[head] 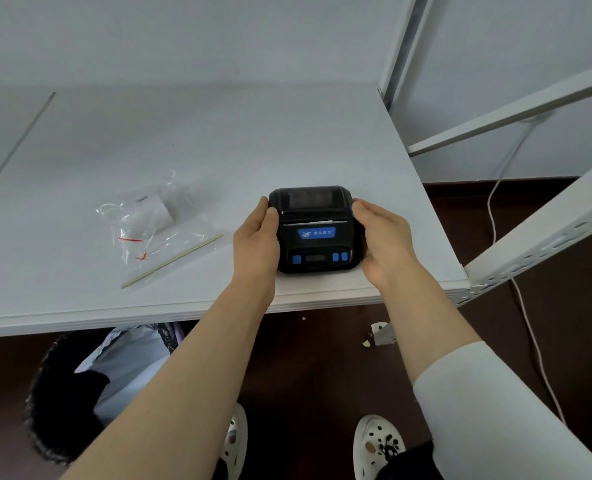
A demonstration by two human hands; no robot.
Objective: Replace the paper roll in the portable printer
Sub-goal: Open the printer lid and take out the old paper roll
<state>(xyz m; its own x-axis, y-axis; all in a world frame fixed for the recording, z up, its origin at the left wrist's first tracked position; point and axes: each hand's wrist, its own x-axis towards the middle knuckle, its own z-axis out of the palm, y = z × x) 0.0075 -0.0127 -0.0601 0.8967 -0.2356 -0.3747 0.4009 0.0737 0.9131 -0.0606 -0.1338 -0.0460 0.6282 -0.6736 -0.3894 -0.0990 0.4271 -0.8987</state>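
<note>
Printer first: the small black plastic portable printer with blue buttons and a blue label (314, 230) sits flat on the white tabletop (218, 140), close to its front edge and toward the right side. Its smoky, translucent lid over the paper bay looks closed, with the tear slot just below it.

The left hand (256, 237) clasps the printer's left side, thumb lying on the top edge and the other fingers hidden behind the body. The right hand (381, 237) wraps the right side, its fingers curled against the casing with the tips touching a blue tab at the upper right corner. Both hands are closed on the printer, steadying it.

To the left, well apart from the printer, lies a clear crumpled plastic bag with red markings (142, 223); a white paper roll (161, 211) shows inside it. A thin pale stick (171, 261) lies beside the bag's near edge.

Judging by this, the work is at its opening step: the lid is not yet up and the new roll remains bagged. The next move probably calls for pressing that blue side tab to release the lid while the left hand holds the body down.
</note>
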